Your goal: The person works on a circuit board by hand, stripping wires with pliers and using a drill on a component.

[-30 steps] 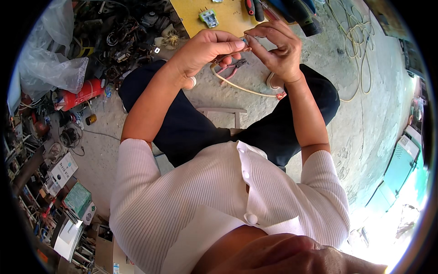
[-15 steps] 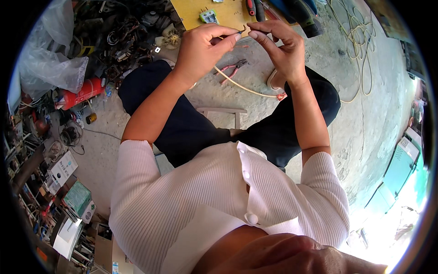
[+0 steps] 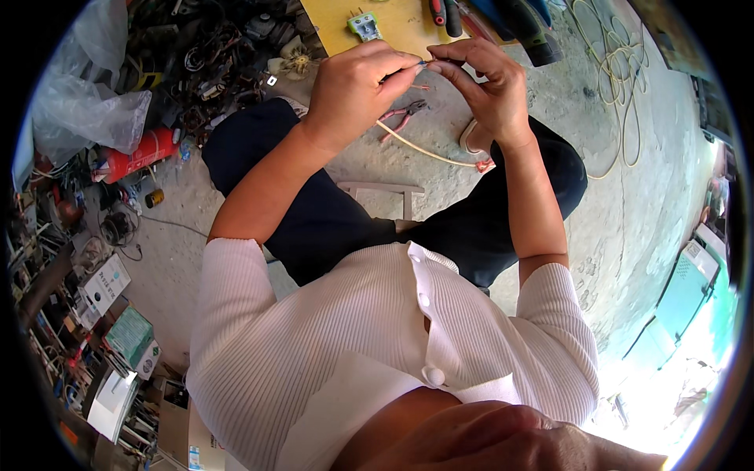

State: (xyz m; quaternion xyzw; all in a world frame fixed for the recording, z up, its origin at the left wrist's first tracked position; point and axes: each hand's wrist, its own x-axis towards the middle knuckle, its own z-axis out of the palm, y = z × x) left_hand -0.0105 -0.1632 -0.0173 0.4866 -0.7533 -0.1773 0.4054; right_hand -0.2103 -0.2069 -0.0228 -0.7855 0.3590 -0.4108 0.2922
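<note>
My left hand (image 3: 353,88) pinches a thin wire (image 3: 424,63) between thumb and forefinger; a small bluish part of it shows at the fingertips. My right hand (image 3: 488,85) meets it there, thumb and forefinger closed on the wire's end, which they mostly cover. From beneath my left hand a cream cable (image 3: 428,149) curves down to the right, its far end reddish. Below and between my hands, pliers (image 3: 404,120) with pinkish-red handles lie on the floor. Just beyond my left hand, an opened green-and-white electrical plug (image 3: 364,26) rests on a yellow board (image 3: 334,23).
Red-and-black handled tools (image 3: 444,14) and a black-and-green power tool (image 3: 534,35) lie at the board's right. A coiled cable (image 3: 616,71) is on the floor at far right. Dark scrap parts (image 3: 228,55) and a red cylinder (image 3: 141,155) crowd the left. A low stool (image 3: 393,188) shows between my legs.
The bent bare wire tip that showed between my hands is now covered by my fingers. My left hand has shifted slightly right and down, bringing the fingertips together.
</note>
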